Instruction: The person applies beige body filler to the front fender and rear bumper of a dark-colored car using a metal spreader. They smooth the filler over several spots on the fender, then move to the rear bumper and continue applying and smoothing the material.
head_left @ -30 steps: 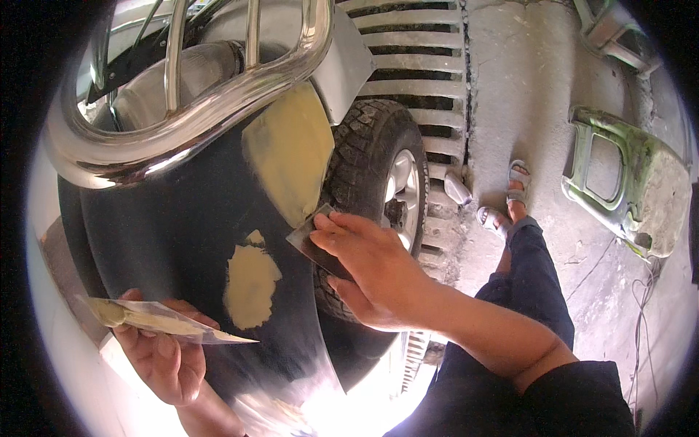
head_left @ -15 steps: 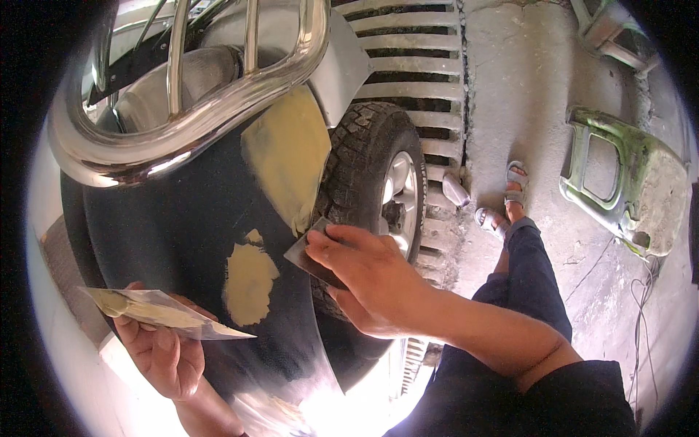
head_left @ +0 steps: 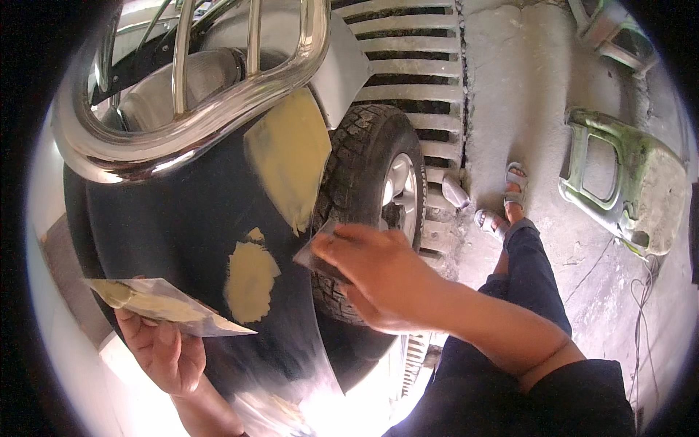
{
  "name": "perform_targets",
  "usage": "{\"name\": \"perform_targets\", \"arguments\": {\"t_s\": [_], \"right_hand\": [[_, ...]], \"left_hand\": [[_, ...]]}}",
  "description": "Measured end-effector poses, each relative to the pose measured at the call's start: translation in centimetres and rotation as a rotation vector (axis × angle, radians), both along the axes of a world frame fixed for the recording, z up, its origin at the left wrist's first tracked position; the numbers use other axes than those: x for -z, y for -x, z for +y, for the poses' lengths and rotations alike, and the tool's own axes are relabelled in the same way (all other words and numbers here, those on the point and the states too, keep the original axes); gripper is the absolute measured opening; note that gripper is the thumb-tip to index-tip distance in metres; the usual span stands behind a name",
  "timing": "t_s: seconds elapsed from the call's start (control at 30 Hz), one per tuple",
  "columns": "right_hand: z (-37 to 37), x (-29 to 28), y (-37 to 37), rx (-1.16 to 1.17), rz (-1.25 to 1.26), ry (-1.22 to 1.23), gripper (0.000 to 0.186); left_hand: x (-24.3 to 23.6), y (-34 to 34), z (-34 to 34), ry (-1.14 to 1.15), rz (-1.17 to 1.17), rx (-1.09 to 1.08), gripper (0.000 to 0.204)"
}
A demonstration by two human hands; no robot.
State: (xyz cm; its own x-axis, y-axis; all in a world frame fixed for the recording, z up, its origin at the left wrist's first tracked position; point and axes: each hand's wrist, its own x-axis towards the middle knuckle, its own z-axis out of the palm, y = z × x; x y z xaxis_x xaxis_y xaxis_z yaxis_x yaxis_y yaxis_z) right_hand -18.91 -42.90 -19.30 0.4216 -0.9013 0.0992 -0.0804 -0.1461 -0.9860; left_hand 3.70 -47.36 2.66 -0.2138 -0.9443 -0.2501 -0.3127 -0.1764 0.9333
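My left hand, at lower left, grips a thin flat sheet from below, fingers closed on it; yellowish putty is smeared along its top. In my right hand is a flat dark putty spreader, pinched between fingers and thumb. The spreader is in front of the tire, near the edge of a dark car fender. On that fender are a large putty patch, with a ragged lower tip, and a smaller blotchy patch.
A chrome bull bar curves over the upper left. Past the wheel runs a slotted floor grate. A greenish body part and a cable lie on the floor at right, beyond my sandaled feet.
My right hand and the spreader have shifted slightly right and down, away from the large patch's lower tip. The sheet in my left hand has tilted a little.
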Motion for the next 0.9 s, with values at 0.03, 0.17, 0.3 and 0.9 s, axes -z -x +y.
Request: {"name": "perform_targets", "arguments": {"t_s": [0.03,0.17,0.3,0.9], "right_hand": [[-0.6,0.3,0.3,0.049,-0.022,-0.01,0.059],[-3.4,0.3,0.4,0.119,-0.03,-0.092,0.056],[-0.6,-0.5,-1.1,0.155,0.039,0.113,0.051],[1.4,0.1,-1.6,0.088,-0.037,0.072,0.055]], "left_hand": [[0.0,0.0,0.0,0.007,-0.023,0.014,0.068],[0.2,-0.2,-0.1,0.019,-0.021,0.063,0.069],[0.3,0.1,-0.2,0.059,-0.072,0.117,0.069],[0.3,0.9,-0.5,0.103,-0.13,0.105,0.063]]}}
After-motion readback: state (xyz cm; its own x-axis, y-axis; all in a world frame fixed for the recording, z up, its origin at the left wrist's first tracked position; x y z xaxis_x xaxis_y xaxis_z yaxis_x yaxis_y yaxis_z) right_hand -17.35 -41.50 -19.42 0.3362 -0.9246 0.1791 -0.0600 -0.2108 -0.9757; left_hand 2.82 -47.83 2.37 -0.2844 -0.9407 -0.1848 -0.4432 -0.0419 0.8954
